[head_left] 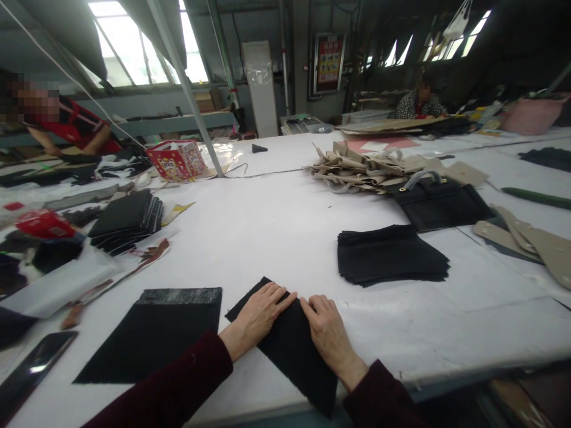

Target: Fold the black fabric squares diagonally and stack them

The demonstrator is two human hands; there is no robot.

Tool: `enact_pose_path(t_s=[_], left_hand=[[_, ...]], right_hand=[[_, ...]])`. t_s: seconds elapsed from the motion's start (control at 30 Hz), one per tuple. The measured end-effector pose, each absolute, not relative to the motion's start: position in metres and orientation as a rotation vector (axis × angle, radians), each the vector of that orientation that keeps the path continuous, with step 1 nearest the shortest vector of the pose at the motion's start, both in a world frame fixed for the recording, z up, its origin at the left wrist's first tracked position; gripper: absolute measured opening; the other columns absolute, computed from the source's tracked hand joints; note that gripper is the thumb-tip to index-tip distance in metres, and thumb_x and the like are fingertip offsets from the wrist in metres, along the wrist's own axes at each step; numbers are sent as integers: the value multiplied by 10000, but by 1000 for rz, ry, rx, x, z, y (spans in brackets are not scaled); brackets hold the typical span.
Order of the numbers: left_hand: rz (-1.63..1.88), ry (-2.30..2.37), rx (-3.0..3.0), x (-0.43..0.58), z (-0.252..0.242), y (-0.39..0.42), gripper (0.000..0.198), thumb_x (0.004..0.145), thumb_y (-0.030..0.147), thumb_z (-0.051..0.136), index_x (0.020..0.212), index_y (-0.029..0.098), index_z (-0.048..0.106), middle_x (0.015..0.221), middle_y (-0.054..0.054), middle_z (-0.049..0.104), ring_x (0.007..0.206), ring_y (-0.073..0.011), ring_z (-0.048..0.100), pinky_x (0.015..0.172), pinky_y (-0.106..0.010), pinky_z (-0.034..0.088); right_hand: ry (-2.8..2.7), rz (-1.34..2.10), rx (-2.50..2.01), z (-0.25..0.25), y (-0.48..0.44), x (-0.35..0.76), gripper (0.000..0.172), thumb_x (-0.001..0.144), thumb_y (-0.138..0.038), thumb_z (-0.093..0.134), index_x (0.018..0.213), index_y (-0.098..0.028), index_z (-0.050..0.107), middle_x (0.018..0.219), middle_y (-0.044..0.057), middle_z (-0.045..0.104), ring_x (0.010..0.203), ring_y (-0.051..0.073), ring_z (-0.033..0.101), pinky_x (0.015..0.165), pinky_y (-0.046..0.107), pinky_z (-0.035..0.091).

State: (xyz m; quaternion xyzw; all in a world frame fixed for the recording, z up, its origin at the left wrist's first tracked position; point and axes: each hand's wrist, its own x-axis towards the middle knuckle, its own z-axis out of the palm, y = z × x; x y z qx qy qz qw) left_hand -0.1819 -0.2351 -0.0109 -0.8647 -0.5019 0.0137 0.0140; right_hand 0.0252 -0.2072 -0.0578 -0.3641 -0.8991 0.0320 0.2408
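Left hand [257, 315] and right hand [329, 336]: grips open, palms flat on a diamond-shaped piece of matte black fabric [297, 368], on the smooth white bench [276, 238].

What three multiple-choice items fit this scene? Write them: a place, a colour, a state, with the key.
1. Where do the left hand and right hand rest?
A. On a black fabric piece
B. On a red box
C. On a phone

2. What colour are the sleeves?
A. White
B. Green
C. Dark red

3. How does the black handled bag lie?
A. Hanging from a hook
B. Flat on the white table
C. Upright on the floor

1: A, both palms lie on it.
2: C, both cuffs show that colour.
3: B, its body lies on the tabletop.
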Motion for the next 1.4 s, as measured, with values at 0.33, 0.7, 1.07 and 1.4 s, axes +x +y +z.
enact_pose_path(t_s=[0.33, 0.7, 1.07, 1.4], left_hand=[[68, -1509, -2735, -174, -12, -236, 551, 891, 58, 431, 1424, 182, 365, 1268, -85, 544, 1178, -212, 493, 1062, -352, 352], [77, -1466, -2778, -166, -11, -236, 507, 925, 82, 406, 1420, 186, 368, 1298, -79, 540, 1185, -202, 498, 1061, -342, 354], [157, -1429, -2767, -152, -7, -235, 509, 917, 83, 426, 1412, 191, 382, 1316, -79, 525, 1174, -206, 498, 1085, -370, 333], [188, -1333, -2806, -159, -4, -229, 533, 902, 50, 404, 1414, 195, 375, 1378, -85, 506, 1237, -198, 484, 1070, -356, 356]], right_hand=[[-2472, 98, -1004, -54, -210, 35, 304, 931, -84, 468, 1206, -150, 580, 902, 67, 551, 851, 217, 476, 758, 354, 379], [-2480, 80, -1017, -53, -214, 49, 293, 935, -85, 459, 1196, -133, 583, 909, 70, 559, 850, 215, 471, 765, 359, 367], [-2475, 89, -991, -53, -217, 62, 271, 932, -93, 473, 1175, -117, 590, 937, 85, 571, 885, 220, 466, 802, 365, 373], [-2473, 21, -1001, -54, -215, 61, 264, 921, -92, 481, 1156, -129, 595, 910, 80, 559, 871, 221, 469, 771, 362, 369]])
